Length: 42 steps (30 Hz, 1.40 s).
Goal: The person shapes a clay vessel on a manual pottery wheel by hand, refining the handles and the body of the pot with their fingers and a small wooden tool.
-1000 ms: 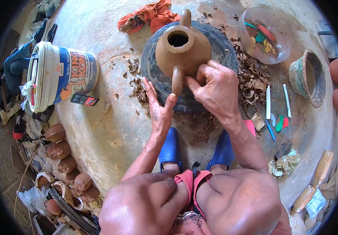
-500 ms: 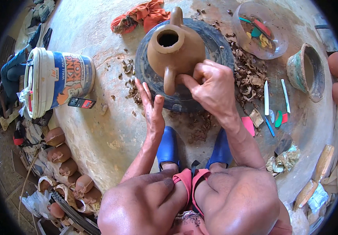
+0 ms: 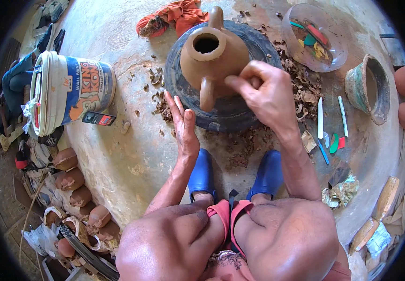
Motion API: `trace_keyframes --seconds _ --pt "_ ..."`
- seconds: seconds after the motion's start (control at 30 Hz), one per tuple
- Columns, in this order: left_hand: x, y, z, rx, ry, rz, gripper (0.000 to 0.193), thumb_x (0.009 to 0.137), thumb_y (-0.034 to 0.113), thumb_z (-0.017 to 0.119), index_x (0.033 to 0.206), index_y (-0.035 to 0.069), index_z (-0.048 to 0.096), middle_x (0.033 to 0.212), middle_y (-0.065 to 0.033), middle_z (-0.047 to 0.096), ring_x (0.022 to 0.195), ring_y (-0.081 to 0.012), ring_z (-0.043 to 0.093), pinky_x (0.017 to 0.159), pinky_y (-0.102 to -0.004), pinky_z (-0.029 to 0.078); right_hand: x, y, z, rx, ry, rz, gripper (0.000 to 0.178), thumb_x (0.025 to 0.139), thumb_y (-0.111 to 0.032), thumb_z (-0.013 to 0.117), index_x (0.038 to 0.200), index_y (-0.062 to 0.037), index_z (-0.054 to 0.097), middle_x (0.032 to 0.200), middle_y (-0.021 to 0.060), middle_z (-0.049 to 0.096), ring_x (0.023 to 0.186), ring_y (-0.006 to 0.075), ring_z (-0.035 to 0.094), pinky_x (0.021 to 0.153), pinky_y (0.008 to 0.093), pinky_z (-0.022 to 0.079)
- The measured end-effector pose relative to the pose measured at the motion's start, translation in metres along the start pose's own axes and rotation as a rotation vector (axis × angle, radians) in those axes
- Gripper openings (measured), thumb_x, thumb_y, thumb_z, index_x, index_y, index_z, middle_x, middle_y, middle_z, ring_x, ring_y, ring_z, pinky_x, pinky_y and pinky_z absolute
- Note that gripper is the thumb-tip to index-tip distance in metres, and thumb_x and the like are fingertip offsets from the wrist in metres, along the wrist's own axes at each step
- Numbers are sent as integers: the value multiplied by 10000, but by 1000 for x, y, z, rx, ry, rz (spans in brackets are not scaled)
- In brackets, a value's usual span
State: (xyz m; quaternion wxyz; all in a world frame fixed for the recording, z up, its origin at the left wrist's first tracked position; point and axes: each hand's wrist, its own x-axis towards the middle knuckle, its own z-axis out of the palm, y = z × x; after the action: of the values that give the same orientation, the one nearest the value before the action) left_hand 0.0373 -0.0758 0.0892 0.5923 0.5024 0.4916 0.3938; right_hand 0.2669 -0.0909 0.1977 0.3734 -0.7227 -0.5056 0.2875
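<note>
A brown clay pot [image 3: 233,58] with a round mouth and two loop handles rests on a dark round turntable [image 3: 179,89]. The nearer handle [image 3: 207,93] points toward me. Just right of this handle, my right hand [image 3: 268,93] is closed, its thumb and curled fingers at the pot's lower wall. Whether anything sits inside those fingers is hidden. My left hand [image 3: 186,133] stays open at the turntable's near left edge, fingers stretched upward and holding nothing.
Clay shavings [image 3: 305,93] litter the floor around the turntable. Slim tools [image 3: 320,117] lie at right, below a clear basin [image 3: 338,58] and a greenish pot [image 3: 355,86]. A paint bucket [image 3: 55,93] with a phone [image 3: 98,118] stands left; orange cloth [image 3: 174,16] lies behind.
My right hand has shifted slightly right and its fingers have moved at the pot's wall. My left hand keeps its pose. The whole view has shifted slightly.
</note>
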Motion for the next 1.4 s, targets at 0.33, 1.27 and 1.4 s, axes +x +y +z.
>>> trace_keyframes --seconds 0.33,1.27,1.4 --pt "0 -3 4 9 9 -40 1034 1003 812 470 1764 337 -44 1837 -190 -23 1687 -384 -43 1241 -748 -14 -22 17 30 -120 222 -273 275 856 -301 890 768 -78 756 759 105 657 651 324 697 582 441 546" --pt "-9 8 12 -39 16 -54 1002 1104 611 501 1756 130 -88 1809 -279 -29 1686 -351 23 1335 -486 97 -53 40 51 316 178 -271 141 926 -114 804 1057 -62 799 818 162 719 648 361 703 579 428 556" --pt "-5 5 11 -16 25 -17 996 1100 641 480 1759 153 -86 1810 -281 -3 1685 -356 31 1334 -500 86 -41 58 68 244 52 -498 393 960 -199 771 1345 -126 744 914 149 768 736 352 749 661 440 614"
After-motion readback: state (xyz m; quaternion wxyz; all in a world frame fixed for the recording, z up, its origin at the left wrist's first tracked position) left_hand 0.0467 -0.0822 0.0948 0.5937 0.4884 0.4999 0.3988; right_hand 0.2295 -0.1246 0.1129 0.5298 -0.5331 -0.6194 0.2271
